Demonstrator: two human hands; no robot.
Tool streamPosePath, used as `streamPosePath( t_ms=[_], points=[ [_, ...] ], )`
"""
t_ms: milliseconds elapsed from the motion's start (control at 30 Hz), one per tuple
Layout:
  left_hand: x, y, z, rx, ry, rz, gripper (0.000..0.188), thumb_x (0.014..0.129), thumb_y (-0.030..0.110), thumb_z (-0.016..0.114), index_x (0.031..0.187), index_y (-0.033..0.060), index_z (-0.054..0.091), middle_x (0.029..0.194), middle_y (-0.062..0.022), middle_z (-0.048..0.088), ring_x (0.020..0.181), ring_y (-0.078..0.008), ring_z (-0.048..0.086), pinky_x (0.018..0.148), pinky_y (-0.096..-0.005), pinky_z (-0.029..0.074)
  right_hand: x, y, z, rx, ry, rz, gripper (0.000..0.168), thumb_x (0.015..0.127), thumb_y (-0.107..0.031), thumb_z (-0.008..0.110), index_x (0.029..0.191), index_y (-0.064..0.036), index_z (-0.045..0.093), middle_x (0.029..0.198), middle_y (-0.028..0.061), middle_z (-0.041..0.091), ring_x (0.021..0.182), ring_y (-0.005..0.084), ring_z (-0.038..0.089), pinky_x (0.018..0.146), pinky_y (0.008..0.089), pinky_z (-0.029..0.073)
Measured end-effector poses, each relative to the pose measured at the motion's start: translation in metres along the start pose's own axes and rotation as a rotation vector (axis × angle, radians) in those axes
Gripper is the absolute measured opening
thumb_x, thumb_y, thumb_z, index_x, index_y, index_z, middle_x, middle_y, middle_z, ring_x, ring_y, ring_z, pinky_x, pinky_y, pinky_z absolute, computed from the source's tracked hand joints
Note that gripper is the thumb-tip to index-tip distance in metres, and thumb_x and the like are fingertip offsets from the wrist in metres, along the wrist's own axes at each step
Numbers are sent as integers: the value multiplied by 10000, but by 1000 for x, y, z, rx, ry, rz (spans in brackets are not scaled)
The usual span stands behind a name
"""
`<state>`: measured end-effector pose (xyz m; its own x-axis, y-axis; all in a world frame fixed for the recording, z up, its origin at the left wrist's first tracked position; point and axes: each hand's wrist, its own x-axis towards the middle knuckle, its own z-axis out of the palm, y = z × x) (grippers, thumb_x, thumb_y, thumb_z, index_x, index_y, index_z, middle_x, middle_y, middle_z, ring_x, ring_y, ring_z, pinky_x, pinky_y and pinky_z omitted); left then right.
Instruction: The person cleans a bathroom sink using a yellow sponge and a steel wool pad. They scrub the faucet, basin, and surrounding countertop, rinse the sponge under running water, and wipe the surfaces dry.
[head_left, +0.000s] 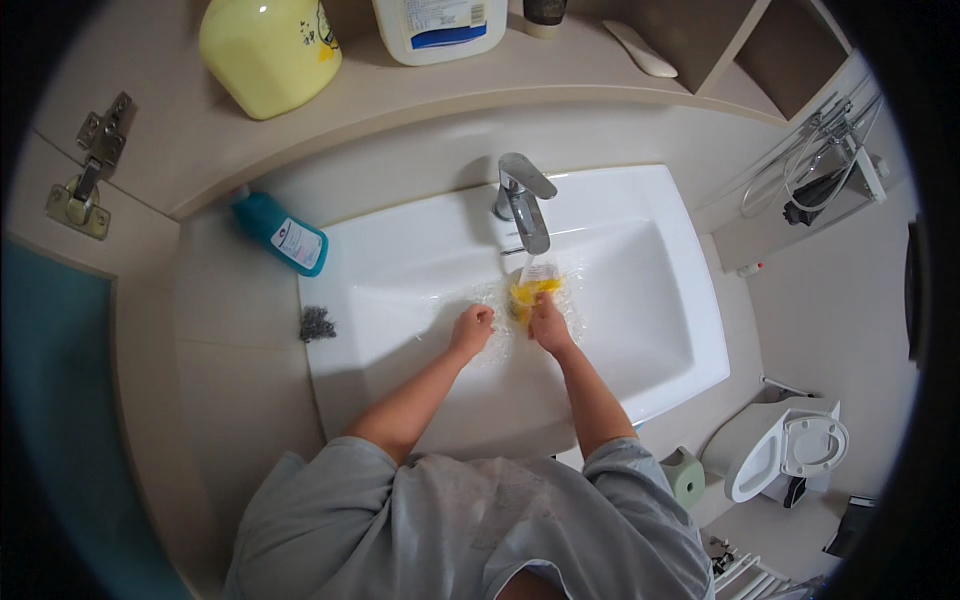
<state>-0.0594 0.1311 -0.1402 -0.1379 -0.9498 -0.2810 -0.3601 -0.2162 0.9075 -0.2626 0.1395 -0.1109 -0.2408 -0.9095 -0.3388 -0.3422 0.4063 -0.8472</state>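
Observation:
My right hand (549, 328) grips a yellow object (534, 289) under the faucet, in the white ceramic washbasin (630, 300). Splashing water and blur hide that object's exact shape. A stream of water (528, 267) runs onto it from the chrome single-lever faucet (523, 202). To its left, my left hand (472, 328) is curled over the basin, apart from the yellow object, with nothing seen in its fingers. A grey steel wool scourer (318, 324) sits on the basin's left rim. Behind it lies a teal plastic bottle (289, 236) with a white label, tilted against the basin's corner.
Above the basin, a beige cabinet shelf (450, 94) holds a pale yellow container (270, 56), a white jug (442, 30) and a dark tube (543, 16). A metal hinge (88, 180) juts at left. At right are a toilet (780, 450) and a green stool (684, 478).

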Motion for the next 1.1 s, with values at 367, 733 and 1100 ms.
streamPosePath(
  t_ms=[367,733,1100],
  points=[
    [3,34,5,-678,-48,-523,418,988,433,436,1099,44,542,909,-86,642,863,-218,643,728,-344,535,-25,-28,34,18,-138,-252,198,900,-83,546,1086,-17,548,1038,216,616,976,352,604,834,396,473],
    [-11,71,36,-1171,-208,-615,414,992,483,413,968,111,594,898,-32,630,789,-174,606,686,-329,510,-54,-86,44,-300,243,-543,284,933,-290,584,762,-64,581,587,184,580,552,411,591,495,480,457],
    [-11,111,-5,-110,-47,-197,270,940,299,573,1054,55,557,1083,-105,569,1008,-234,562,867,-370,451,-19,18,18,-796,186,-501,315,864,-180,592,1168,-101,570,1351,157,460,1238,356,432,996,506,362]
  ],
)
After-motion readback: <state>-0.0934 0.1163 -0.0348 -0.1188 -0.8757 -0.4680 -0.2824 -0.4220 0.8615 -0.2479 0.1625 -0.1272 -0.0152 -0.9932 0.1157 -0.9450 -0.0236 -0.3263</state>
